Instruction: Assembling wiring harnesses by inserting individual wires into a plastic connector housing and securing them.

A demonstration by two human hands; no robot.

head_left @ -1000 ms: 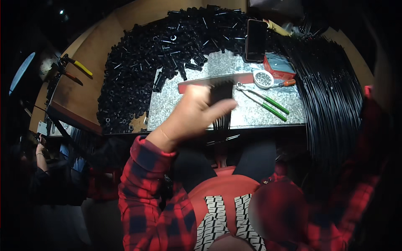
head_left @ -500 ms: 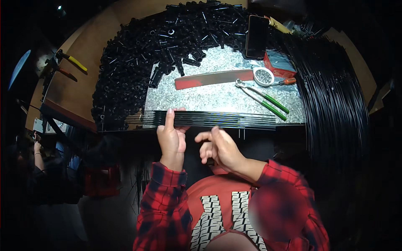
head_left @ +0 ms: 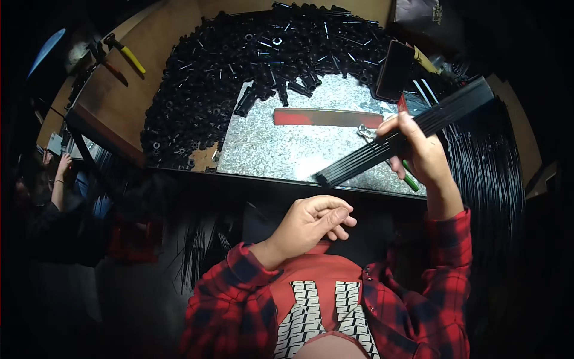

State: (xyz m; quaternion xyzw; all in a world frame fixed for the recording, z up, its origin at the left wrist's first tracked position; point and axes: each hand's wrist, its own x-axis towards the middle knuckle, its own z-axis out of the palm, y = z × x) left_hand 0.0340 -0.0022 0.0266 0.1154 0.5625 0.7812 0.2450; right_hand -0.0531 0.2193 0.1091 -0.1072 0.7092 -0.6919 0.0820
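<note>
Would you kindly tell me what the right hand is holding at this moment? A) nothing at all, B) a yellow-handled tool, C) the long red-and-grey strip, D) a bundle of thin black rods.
D: the right hand grips a bundle of black rods, held slanting over the metal sheet, while the strip lies flat on that sheet, untouched.

1 head camera looks steeply down, close over the workbench (head_left: 119, 107).
</note>
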